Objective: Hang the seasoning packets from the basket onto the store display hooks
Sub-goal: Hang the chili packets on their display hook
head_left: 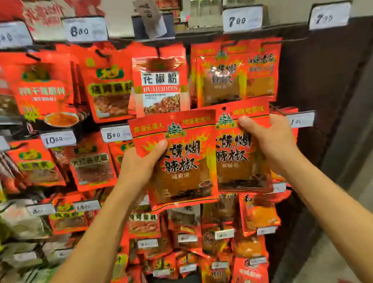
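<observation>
I hold two matching red chili-powder seasoning packets in front of the display. My left hand grips the left packet by its left edge, thumb across the front. My right hand grips the right packet at its right side, thumb on the front near the top; its hang hole shows at the top. The left packet overlaps the right one. Packets of the same kind hang on a hook just above. The basket is out of view.
The display wall is crowded with hanging red packets in several rows, each hook carrying a white price tag. A huajiao powder packet hangs directly above my left packet. To the right is bare dark panel and grey floor.
</observation>
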The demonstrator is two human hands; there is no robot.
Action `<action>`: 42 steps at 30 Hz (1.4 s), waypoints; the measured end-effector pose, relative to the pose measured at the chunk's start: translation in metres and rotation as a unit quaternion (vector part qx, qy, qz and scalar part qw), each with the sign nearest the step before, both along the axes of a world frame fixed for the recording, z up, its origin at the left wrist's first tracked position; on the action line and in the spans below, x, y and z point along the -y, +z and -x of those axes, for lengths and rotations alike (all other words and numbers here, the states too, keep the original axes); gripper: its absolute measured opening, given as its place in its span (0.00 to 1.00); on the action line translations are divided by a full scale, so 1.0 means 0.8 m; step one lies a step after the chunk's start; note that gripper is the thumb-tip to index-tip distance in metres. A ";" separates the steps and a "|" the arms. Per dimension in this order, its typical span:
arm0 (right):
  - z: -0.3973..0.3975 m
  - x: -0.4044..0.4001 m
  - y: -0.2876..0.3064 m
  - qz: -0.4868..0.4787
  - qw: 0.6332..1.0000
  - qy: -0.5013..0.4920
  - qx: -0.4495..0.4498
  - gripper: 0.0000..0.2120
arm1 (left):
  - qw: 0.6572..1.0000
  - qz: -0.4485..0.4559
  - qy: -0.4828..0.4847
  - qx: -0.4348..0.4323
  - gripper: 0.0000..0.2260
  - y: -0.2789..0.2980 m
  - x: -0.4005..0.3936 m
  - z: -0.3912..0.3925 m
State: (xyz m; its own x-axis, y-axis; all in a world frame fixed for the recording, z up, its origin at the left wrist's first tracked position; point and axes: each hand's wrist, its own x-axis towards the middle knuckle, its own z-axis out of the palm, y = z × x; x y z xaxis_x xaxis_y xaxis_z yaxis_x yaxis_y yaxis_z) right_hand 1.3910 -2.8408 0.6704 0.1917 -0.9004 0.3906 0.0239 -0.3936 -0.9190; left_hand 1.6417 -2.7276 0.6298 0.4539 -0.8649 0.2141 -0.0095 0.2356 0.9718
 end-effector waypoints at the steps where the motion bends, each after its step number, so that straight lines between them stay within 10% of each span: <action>1: 0.005 0.007 0.012 0.010 1.000 0.006 0.009 0.10 | 1.000 0.008 0.003 0.002 0.08 0.015 0.007 0.004; 13: 0.008 0.137 0.123 0.051 0.994 -0.074 0.061 0.13 | 0.994 0.067 0.061 0.055 0.02 0.112 0.116 0.059; 19: -0.003 0.159 0.142 0.089 0.990 -0.092 0.054 0.18 | 0.997 0.057 0.041 0.020 0.21 0.138 0.143 0.068; 42: -0.028 0.167 0.150 -0.003 0.992 -0.088 0.087 0.06 | 0.996 0.051 0.052 0.045 0.10 0.155 0.156 0.054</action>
